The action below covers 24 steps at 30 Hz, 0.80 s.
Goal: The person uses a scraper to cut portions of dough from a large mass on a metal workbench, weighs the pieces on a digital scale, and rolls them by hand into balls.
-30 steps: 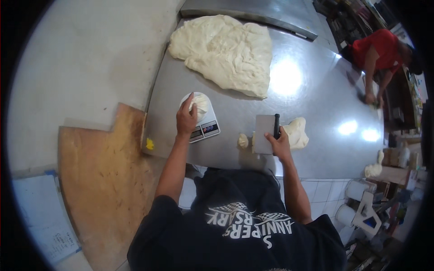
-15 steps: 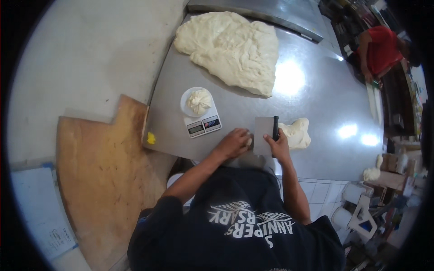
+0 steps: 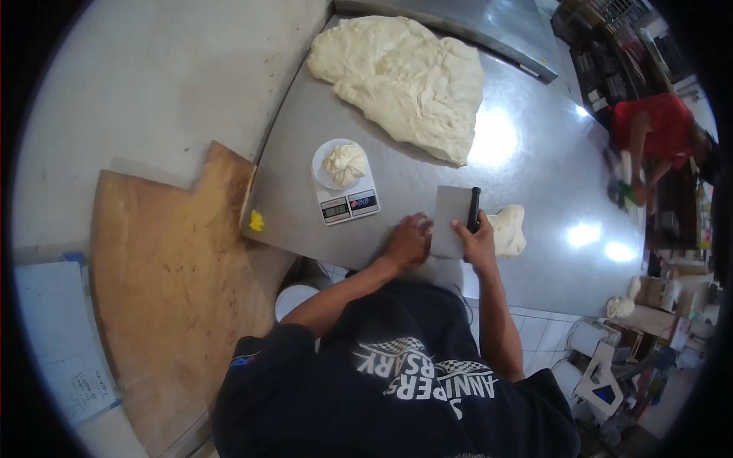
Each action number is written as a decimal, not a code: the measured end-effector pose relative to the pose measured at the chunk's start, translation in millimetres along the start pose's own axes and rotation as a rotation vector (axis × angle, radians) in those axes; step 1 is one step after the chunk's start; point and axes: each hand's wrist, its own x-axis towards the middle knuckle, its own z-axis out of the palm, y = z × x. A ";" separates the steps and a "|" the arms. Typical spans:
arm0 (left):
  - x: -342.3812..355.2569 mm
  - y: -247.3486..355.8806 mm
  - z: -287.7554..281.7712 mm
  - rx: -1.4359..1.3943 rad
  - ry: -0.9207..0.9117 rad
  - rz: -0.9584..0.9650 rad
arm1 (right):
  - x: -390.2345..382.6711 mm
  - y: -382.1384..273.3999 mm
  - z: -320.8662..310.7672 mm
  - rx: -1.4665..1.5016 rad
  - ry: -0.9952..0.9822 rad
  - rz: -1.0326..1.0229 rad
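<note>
One dough piece (image 3: 509,230) just right of the right hand (image 3: 479,244); gripping the scraper (image 3: 453,215) with that, curling the left hand (image 3: 410,243) near it, perhaps around something; cannot tell.

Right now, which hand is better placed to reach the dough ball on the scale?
Likely the left hand: it is nearer the scale and the dough ball, though whether it holds anything is hidden. The right hand grips the scraper and is farther off.

Steel table (image 3: 565,168) under bright glare (image 3: 493,137), brown wooden panel (image 3: 168,282), white-tiled floor (image 3: 528,330), cluttered shelves (image 3: 611,49)
</note>
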 end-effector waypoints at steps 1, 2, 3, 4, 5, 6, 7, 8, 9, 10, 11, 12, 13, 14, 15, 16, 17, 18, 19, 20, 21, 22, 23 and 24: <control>1.6 4.6 -9.0 0.044 0.036 -0.018 | 0.2 0.8 1.7 -0.013 0.002 -0.015; 19.3 15.9 -47.3 0.071 0.068 0.008 | 5.2 4.7 1.0 -0.023 0.008 -0.037; 29.9 14.5 -79.7 0.103 0.105 0.024 | 9.7 8.2 4.8 -0.034 0.000 -0.062; 31.1 -4.3 -94.8 0.193 0.138 0.006 | 9.8 11.3 9.2 -0.053 -0.020 -0.079; 35.8 -25.6 -108.9 0.283 0.175 -0.013 | 11.5 10.7 15.0 -0.045 -0.040 -0.088; 43.6 -37.3 -124.6 0.408 0.162 -0.013 | 13.9 9.2 21.7 -0.037 -0.054 -0.095; 50.0 -47.3 -140.5 0.536 0.150 -0.015 | 16.6 7.5 29.1 -0.028 -0.070 -0.104; 53.6 -61.7 -153.0 0.537 0.098 0.005 | 19.7 5.2 35.7 -0.071 -0.091 -0.141; 56.2 -76.2 -164.8 0.539 0.046 0.026 | 23.8 2.6 42.9 -0.113 -0.113 -0.180; 61.9 -85.0 -174.3 0.541 -0.006 0.055 | 30.0 -0.2 49.6 -0.153 -0.126 -0.220; 66.4 -90.5 -180.6 0.522 -0.009 0.083 | 38.3 0.2 57.8 -0.143 -0.151 -0.227; 69.0 -94.6 -185.2 0.503 -0.018 0.109 | 47.2 4.9 67.9 -0.132 -0.177 -0.230; 71.4 -95.9 -188.4 0.483 -0.027 0.138 | 52.2 0.0 77.2 -0.122 -0.201 -0.234; 72.2 -95.5 -190.0 0.457 -0.014 0.115 | 55.3 -4.6 85.5 -0.115 -0.209 -0.232; 71.9 -94.2 -190.8 0.430 -0.003 0.091 | 58.8 -6.8 95.7 -0.098 -0.208 -0.236; 72.0 -93.2 -190.4 0.401 0.009 0.071 | 63.4 -6.1 104.9 -0.083 -0.203 -0.240; 71.3 -91.3 -189.4 0.358 0.064 0.049 | 67.4 -5.3 112.6 -0.068 -0.197 -0.245; 68.3 -90.5 -188.0 0.317 0.120 0.024 | 70.5 -5.6 120.8 -0.064 -0.217 -0.200; 65.2 -89.7 -187.0 0.275 0.175 0.000 | 72.1 -5.2 125.8 -0.074 -0.201 -0.198; 62.1 -88.4 -185.1 0.189 0.219 -0.111 | 73.3 -4.9 131.6 -0.083 -0.185 -0.195; 58.2 -83.1 -182.1 0.099 0.262 -0.225 | 72.3 -6.4 136.9 -0.097 -0.173 -0.190; 55.3 -78.4 -180.0 0.008 0.305 -0.340 | 70.3 -7.6 142.2 -0.084 -0.173 -0.186; 53.5 -75.1 -179.3 -0.025 0.323 -0.350 | 67.8 -8.7 147.5 -0.071 -0.174 -0.182; 52.1 -70.9 -177.6 -0.061 0.339 -0.359 | 66.5 -6.9 151.0 -0.059 -0.173 -0.176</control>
